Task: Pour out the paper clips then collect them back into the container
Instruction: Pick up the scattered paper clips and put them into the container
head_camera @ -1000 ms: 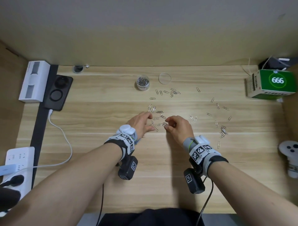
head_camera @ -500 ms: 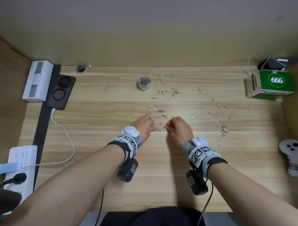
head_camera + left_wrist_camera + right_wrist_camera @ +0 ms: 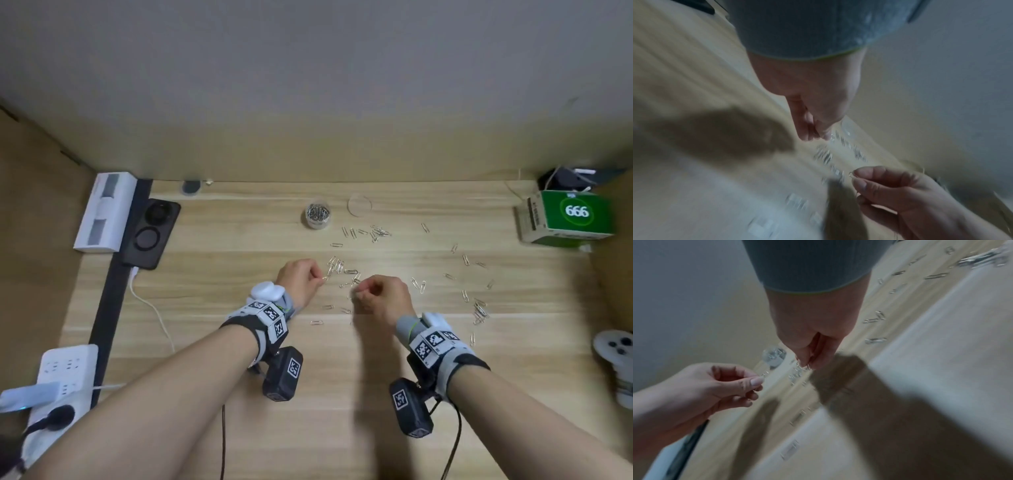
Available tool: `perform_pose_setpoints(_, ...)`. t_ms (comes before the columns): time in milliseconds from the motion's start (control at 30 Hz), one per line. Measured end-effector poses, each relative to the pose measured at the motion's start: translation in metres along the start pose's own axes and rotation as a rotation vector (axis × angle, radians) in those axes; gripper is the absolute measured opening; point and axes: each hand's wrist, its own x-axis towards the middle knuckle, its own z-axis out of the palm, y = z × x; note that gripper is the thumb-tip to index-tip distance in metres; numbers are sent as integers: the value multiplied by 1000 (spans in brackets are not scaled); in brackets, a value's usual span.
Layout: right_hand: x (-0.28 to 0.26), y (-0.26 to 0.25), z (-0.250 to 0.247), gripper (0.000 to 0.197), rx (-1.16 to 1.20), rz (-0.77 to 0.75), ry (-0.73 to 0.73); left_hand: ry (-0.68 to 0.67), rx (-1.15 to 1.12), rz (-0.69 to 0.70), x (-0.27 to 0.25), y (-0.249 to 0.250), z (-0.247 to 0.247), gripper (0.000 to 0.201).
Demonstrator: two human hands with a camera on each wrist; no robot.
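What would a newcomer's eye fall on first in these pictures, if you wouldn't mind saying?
Probably the two hands at the middle of the wooden desk: the left hand pinches a paper clip and the right hand has its fingers curled together over the loose paper clips scattered there. Next, the small clear container of clips at the back, its round lid lying beside it, and the green box marked 666 at the far right.
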Motion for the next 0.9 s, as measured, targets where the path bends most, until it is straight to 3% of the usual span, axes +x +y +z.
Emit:
perform_pose_setpoints(367, 96, -114, -9, 20, 362, -48, 41, 270, -231, -86, 95, 24, -56, 5)
perform_pose_setpoints(533, 131, -124, 5, 15, 376, -74, 25, 247, -327, -121, 124, 15, -48, 13)
perform_pose_setpoints(733, 128, -115, 3, 14, 365, -103, 87, 283, -378, -91, 117, 15, -48, 18)
perform_pose_setpoints(900, 109, -93, -6, 30, 335, -49, 98, 257, -358, -80, 95, 3, -49, 23)
